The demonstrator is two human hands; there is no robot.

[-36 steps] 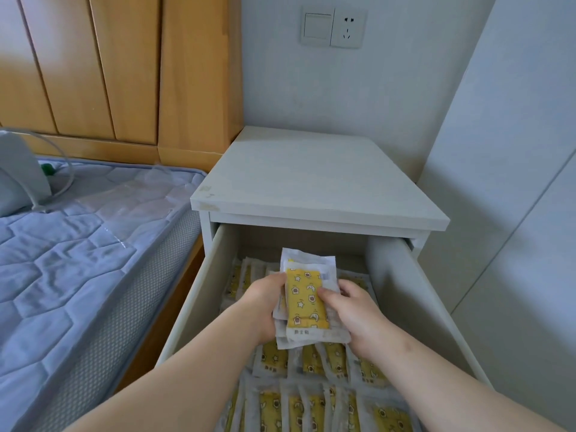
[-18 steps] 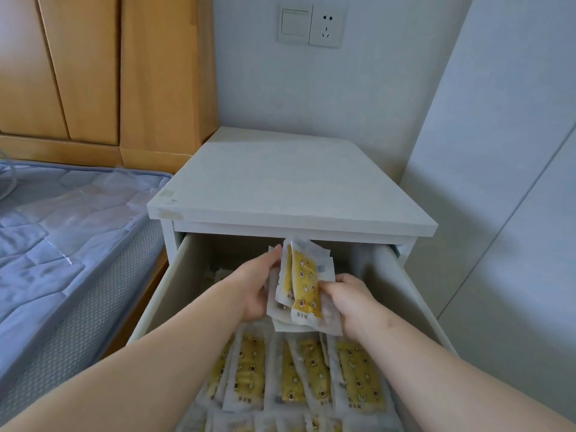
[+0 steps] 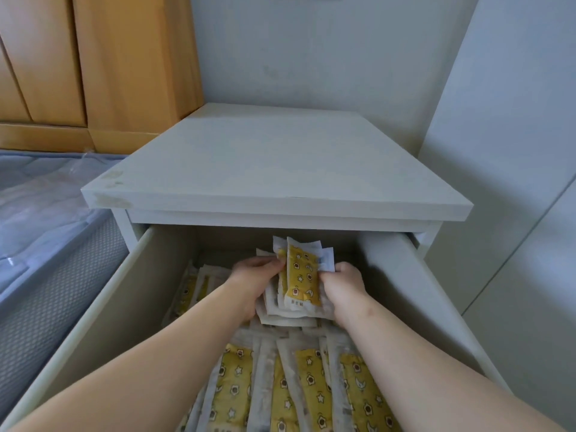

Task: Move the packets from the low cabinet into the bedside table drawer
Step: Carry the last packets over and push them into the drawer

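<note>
A stack of white packets with yellow star-patterned fronts (image 3: 301, 277) stands tilted upright inside the open drawer (image 3: 131, 294) of the white bedside table (image 3: 274, 169). My left hand (image 3: 255, 280) grips the stack's left side with fingers curled over its front edge. My right hand (image 3: 341, 285) grips the right side. Several more packets (image 3: 311, 391) lie in rows on the drawer floor, nearer to me, and a few lie at the back left (image 3: 196, 288). The rear of the drawer is in shadow under the table top.
A bed with a grey-blue quilted mattress (image 3: 46, 219) stands close on the left of the drawer. Wooden wardrobe panels (image 3: 103, 67) rise behind it. A pale wall and white panel (image 3: 505, 182) stand on the right.
Both hands have carried the stack deeper toward the drawer's back and tipped it more upright. The view has moved closer and lower.
</note>
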